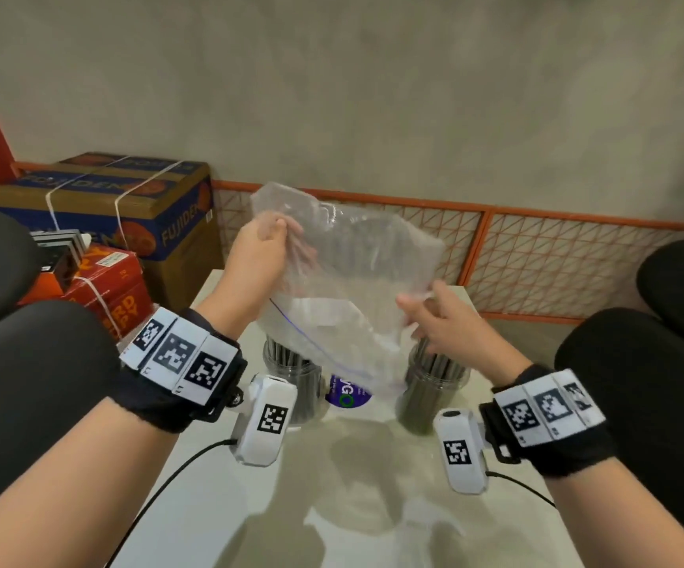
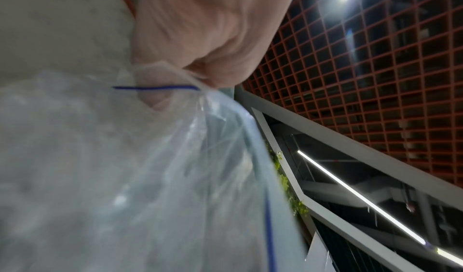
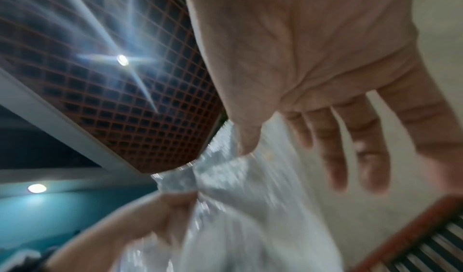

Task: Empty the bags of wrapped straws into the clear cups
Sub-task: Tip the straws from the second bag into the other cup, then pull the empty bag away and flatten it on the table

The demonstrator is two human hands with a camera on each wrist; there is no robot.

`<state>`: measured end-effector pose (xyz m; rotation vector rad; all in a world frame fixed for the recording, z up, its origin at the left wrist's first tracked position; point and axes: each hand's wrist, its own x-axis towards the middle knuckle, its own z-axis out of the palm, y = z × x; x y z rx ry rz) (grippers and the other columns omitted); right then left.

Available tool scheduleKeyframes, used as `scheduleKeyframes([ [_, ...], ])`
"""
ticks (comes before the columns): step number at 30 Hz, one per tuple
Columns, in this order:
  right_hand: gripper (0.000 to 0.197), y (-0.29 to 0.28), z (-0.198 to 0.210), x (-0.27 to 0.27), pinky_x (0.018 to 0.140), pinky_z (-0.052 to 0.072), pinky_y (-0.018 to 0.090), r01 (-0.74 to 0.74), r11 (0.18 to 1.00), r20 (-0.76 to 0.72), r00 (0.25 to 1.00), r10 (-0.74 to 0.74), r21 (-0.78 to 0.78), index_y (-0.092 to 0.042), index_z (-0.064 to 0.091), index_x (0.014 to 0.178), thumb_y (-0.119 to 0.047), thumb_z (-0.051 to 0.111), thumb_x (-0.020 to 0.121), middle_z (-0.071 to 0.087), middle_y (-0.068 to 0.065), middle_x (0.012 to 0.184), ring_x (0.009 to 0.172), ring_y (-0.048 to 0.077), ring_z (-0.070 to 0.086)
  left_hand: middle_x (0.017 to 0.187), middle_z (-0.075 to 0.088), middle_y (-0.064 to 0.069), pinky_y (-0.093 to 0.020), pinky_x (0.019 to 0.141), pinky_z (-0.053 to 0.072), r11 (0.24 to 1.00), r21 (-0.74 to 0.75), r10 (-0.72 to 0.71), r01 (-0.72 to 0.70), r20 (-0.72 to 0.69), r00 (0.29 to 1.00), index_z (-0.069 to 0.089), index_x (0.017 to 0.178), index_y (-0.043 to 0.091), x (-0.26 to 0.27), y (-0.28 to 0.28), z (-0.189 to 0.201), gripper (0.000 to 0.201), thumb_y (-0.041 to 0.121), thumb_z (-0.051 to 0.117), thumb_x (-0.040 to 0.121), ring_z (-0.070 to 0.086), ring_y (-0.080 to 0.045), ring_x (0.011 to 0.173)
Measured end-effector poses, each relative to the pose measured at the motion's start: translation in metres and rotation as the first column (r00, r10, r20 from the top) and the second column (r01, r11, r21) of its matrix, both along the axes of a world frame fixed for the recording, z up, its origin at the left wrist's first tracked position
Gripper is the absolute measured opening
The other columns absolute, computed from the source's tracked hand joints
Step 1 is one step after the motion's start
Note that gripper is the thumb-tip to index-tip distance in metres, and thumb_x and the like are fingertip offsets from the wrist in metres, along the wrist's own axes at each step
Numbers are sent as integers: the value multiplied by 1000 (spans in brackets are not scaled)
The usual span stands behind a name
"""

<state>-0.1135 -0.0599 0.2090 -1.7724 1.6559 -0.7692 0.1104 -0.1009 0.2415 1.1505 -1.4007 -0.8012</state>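
1 clear plastic bag (image 1: 348,276) hangs in the air above the white table (image 1: 217,506), held upside down, with its thin blue zip line low on the near side. It looks empty, though motion blur makes that hard to judge. 2 clear cups stand on the table under it: the left cup (image 1: 287,381) and the right cup (image 1: 430,387), each packed with dark wrapped straws (image 1: 440,364) standing upright. The bag covers part of both rims, and a purple round label (image 1: 348,393) between the cups is half hidden behind the bag's lower edge.

The left hand (image 1: 262,248) grips the bag's upper left corner, fingers curled round the bunched plastic. The right hand (image 1: 440,321) is at the bag's right edge with fingers spread and loosely straight; the head view does not settle whether it pinches anything. The right wrist view shows its 4 fingers (image 3: 335,147) extended and the thumb lying against the plastic, closing on nothing.

The left wrist view shows what the head view hides: the palm closed over the crumpled film and the blue zip line crossing just below it. Both wrist views also show a red grid ceiling (image 2: 375,78) with round lights, out of the head camera's frame.

Beyond the table, 2 strapped cardboard boxes (image 1: 106,198) and 1 red box (image 1: 115,289) sit at the left, cut partly by a dark rounded shape. An orange mesh rail (image 1: 557,256) runs along the wall.
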Motion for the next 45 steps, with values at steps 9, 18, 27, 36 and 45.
scheduleKeyframes([
  [9, 70, 31, 31, -19, 107, 34, 54, -17, 952, -424, 898, -121, -307, -25, 32, 141, -54, 58, 82, 46, 3, 137, 128, 21, 42, 86, 61, -7, -44, 71, 55, 951, 193, -272, 240, 156, 950, 53, 102, 8, -70, 37, -2, 30, 27, 29, 101, 64, -22, 82],
  [18, 18, 41, 24, -76, 56, 40, 22, -41, 890, -288, 952, -103, -455, -19, 50, 79, -23, 47, 96, 48, -12, 63, 58, 7, 50, 107, 49, 11, -18, 84, 41, 874, 318, -476, 369, 404, 781, 28, 137, 32, -102, 76, -88, 78, 32, 75, 75, 50, -6, 102],
  [27, 18, 37, 0, -130, 77, 53, 44, 68, 910, -352, 908, -226, -410, -16, 59, 101, -28, 46, 97, 61, -2, 82, 81, 22, 62, 79, 64, 17, -16, 68, 44, 770, 519, -528, 372, 190, 828, 58, 89, 26, -106, 101, -169, 12, 30, 68, 83, 60, 3, 76],
  [36, 65, 71, 0, -142, 104, 30, 12, 37, 806, -124, 983, -136, -590, -18, 42, 137, -35, 69, 81, 37, -9, 128, 121, 5, 37, 99, 64, 9, -14, 67, 41, 889, 262, -375, 377, -57, 925, 64, 108, 18, -161, 91, -118, 24, 31, 51, 93, 58, -8, 92],
  [45, 52, 129, -96, -164, 95, 50, 23, -75, 990, 315, 949, 35, 117, -26, 56, 121, -30, 78, 74, 67, -10, 114, 106, 2, 63, 83, 65, 3, -51, 84, 53, 838, 307, -338, 451, -357, 871, 63, 98, 16, -170, 92, -120, 19, 23, 46, 96, 61, -17, 85],
])
